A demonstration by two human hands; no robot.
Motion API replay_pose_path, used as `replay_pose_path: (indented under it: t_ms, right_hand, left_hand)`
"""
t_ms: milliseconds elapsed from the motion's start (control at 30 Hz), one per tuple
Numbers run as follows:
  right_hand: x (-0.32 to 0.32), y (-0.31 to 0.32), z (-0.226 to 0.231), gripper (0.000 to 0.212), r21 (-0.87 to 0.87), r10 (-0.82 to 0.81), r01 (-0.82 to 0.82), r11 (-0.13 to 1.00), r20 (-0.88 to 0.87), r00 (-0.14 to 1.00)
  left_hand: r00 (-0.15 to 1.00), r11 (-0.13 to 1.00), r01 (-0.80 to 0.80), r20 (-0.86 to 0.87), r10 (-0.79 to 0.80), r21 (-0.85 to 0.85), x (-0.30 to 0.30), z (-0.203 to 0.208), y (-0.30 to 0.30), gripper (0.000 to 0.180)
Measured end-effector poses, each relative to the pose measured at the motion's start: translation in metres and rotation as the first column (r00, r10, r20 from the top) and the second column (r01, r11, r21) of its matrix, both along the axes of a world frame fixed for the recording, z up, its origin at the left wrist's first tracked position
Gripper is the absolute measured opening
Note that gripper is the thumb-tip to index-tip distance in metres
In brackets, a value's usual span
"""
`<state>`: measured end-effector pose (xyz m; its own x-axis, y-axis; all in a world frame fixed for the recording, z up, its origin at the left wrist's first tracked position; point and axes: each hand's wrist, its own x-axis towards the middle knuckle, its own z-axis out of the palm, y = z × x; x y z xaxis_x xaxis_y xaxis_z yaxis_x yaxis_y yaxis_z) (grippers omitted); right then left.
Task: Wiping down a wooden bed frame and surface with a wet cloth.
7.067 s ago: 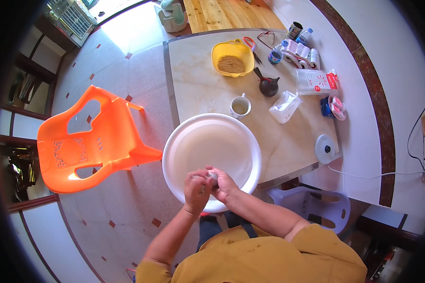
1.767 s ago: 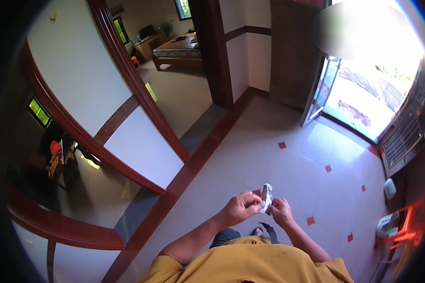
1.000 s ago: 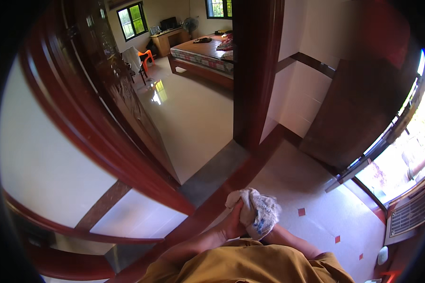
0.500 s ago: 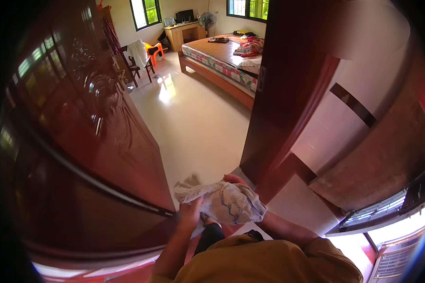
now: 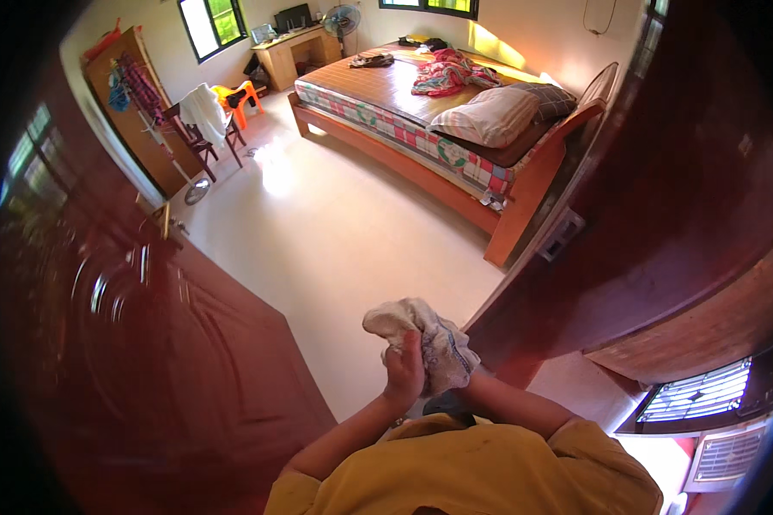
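A pale, worn cloth with blue marks is bunched up in front of me, just inside the doorway. My left hand grips its near left side, with the thumb pointing up along the fabric. My right forearm comes in from the right and ends inside the cloth. The fabric covers my right hand, so its fingers are hidden.
On my left stands a glossy carved red-brown door leaf; another dark red door leaf is at the right. Beyond the pale floor are a bed, a chair, an orange stool, a desk and a fan.
The cloth, spread between both hands before, is now bunched more tightly over my right hand. My left hand has moved right and up. The view has swung right, showing more of the bed.
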<state>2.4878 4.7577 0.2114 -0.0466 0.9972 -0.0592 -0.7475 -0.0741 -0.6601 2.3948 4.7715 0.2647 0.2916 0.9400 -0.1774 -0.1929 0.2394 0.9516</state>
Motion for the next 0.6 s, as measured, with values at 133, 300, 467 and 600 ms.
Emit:
replay_pose_path:
  t_ms: [133,300,467,600]
  right_hand:
    - [0.035,0.076,0.017,0.034,0.120,-0.265,0.236,0.964,0.416,0.870]
    - [0.083,0.183,0.041,0.023,-0.052,-0.366,0.405,0.913,0.332,0.869]
    - [0.084,0.304,0.058,0.034,0.304,-0.314,0.091,0.948,0.942,0.117]
    - [0.094,0.380,0.049,0.044,0.523,-0.502,-0.274,0.807,0.852,0.151]
  left_hand:
    - [0.965,0.980,0.197,0.169,-0.198,0.022,0.026,-0.003,0.093,0.035]
    - [0.890,0.837,0.454,0.109,-0.443,-0.305,0.030,-0.044,0.212,0.050]
    - [0.840,0.832,0.541,0.139,-0.525,-0.127,0.045,-0.054,0.326,0.057]
    - [0.799,0.806,0.582,0.108,-0.591,0.108,0.075,-0.056,0.409,0.058]
